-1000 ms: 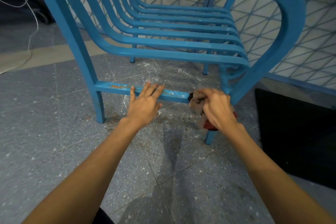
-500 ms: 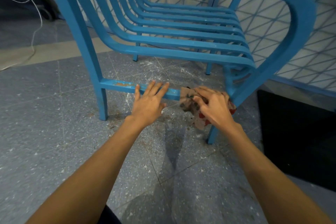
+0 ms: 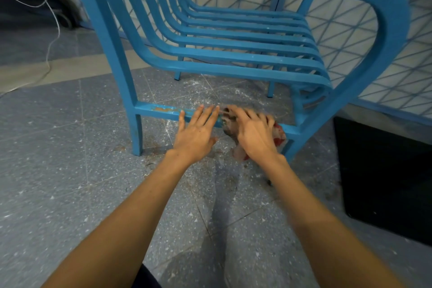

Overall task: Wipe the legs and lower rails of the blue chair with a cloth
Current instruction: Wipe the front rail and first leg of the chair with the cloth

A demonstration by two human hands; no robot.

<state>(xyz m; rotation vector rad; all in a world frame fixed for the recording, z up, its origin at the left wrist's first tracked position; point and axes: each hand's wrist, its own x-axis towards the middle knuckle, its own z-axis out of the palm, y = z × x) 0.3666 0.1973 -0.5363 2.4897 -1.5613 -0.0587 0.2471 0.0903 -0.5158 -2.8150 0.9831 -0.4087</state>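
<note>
The blue slatted chair (image 3: 233, 54) stands on the speckled floor in front of me. Its lower side rail (image 3: 161, 110) runs between the near left leg (image 3: 138, 135) and the near right leg (image 3: 292, 147), with a rusty patch near its left end. My left hand (image 3: 196, 133) rests flat on the rail's middle, fingers straight. My right hand (image 3: 252, 133) presses a dirty red and white cloth (image 3: 279, 134) against the rail just right of the left hand, fingers spread over it. The rail under both hands is hidden.
A black mat (image 3: 385, 182) lies on the floor at the right. A tiled wall (image 3: 374, 54) stands behind the chair. White cables (image 3: 50, 37) trail over the floor at the far left. Dust and grit lie on the floor (image 3: 70, 182) under the rail.
My right hand has slid the cloth leftwards along the rail, from the right leg up to my left hand, and its fingers have spread out. My left hand has stayed on the rail.
</note>
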